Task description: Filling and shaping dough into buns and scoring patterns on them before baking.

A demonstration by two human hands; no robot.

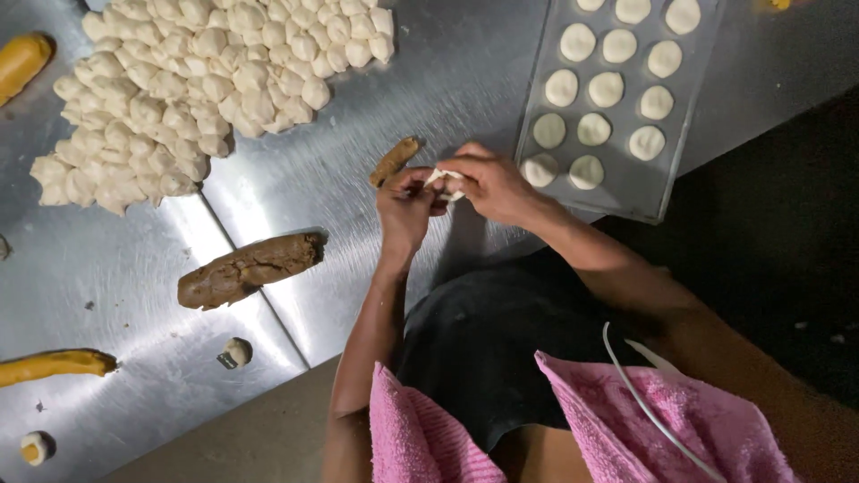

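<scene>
My left hand (404, 207) and my right hand (490, 183) meet over the steel table (295, 179), both pinching a small white dough piece (446, 182) between the fingertips. A thin brown filling roll (394, 161) pokes out just behind my left hand, and whether the hand touches it I cannot tell. A thick brown filling log (249, 268) lies on the table to the left. A large heap of white dough pieces (206, 80) covers the far left. To the right stands a clear tray (626, 192) with several round white dough balls (605, 89).
Yellow filling rolls lie at the far left edge (20, 63) and lower left (54, 365). Two small filled dough pieces (236, 351) (36, 447) sit near the table's front. A pink towel (573, 420) hangs at my chest, with a white cable (644, 402).
</scene>
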